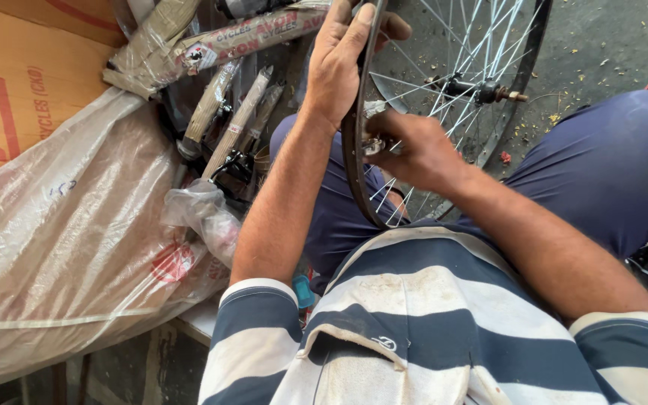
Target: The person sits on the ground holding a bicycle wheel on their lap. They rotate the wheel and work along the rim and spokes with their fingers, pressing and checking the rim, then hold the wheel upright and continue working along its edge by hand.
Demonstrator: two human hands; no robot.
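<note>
Gritty pavement (609, 45) is showing behind the bicycle wheel (444, 90); my left hand (343, 60) is gripping its rim, my right hand (414, 150) is pinching a small spoke tool (375, 144) just inside that rim.

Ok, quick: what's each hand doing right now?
Left hand: closed around the bicycle wheel rim, gripping it from outside.
Right hand: closed, fingers pinching a small metal part at the rim; what it is cannot be told.

Soft, even daylight, no hard shadows, mild glare on the clear plastic sack (61, 247) left of the bicycle wheel (444, 97), spokes crisp, dim shade below the sack, slight wide-angle stretch at the edges, striped shirt (414, 330) nearest the lens a little soft.
</note>
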